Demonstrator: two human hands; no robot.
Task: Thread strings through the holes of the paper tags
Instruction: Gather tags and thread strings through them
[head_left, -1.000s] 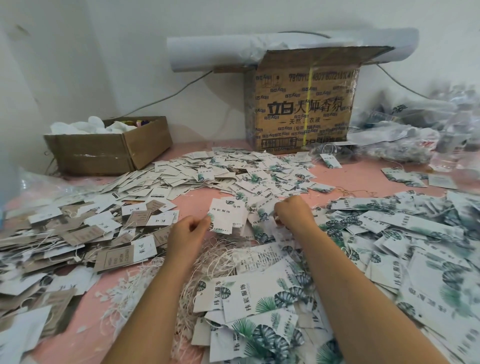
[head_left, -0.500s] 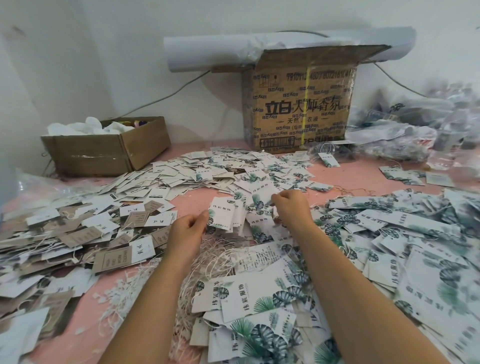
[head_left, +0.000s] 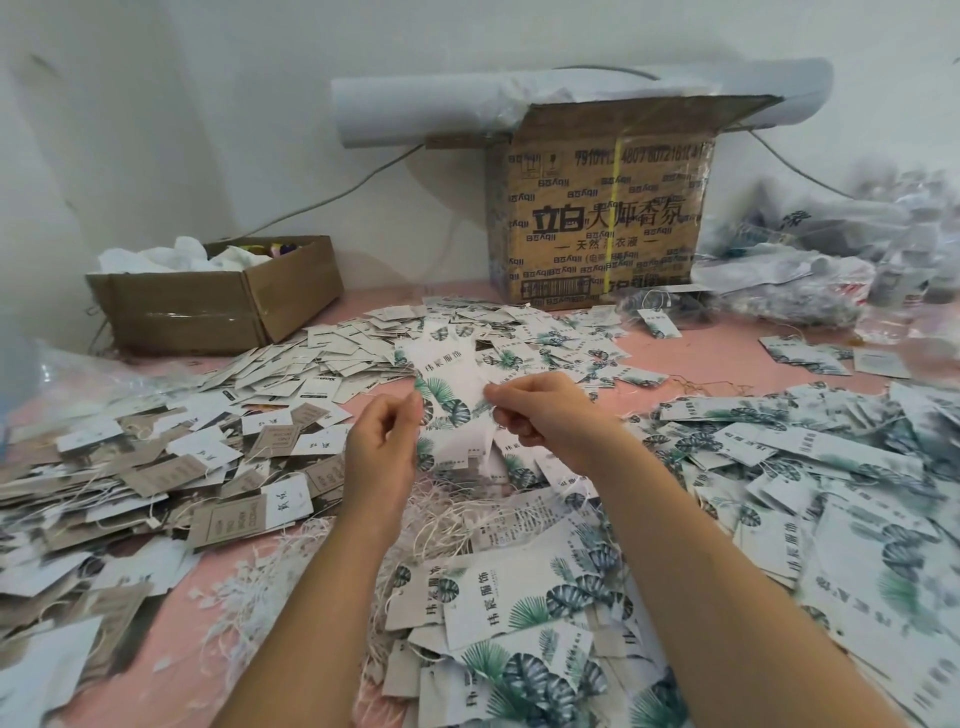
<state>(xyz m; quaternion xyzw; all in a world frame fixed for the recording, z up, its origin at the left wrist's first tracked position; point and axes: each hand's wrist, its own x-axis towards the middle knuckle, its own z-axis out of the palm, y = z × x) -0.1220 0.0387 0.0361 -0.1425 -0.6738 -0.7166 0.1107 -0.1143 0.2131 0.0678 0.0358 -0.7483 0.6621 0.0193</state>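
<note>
Nearest to the camera lies a heap of leaf-printed tags (head_left: 519, 618). Just behind it is a tangle of loose strings (head_left: 436, 525) on the pink bench (head_left: 156, 675). Above the strings both hands are in the air. The left hand (head_left: 382, 447) pinches the left edge of one held tag (head_left: 449, 382) and the right hand (head_left: 543, 415) pinches its right edge, so the tag stands roughly upright between them, clear of the bench. Whether a string is already in either hand I cannot tell, and the hole is too small to see. Further left lie brown and white tags (head_left: 156, 467). At the wall stand a small box (head_left: 218, 306) and a tall carton (head_left: 602, 218).

I think the danger is in the tangle. A string pulled from it may drag others along, or its soft end may fray and miss the hole. A hard pinch could also bend the thin paper.
</note>
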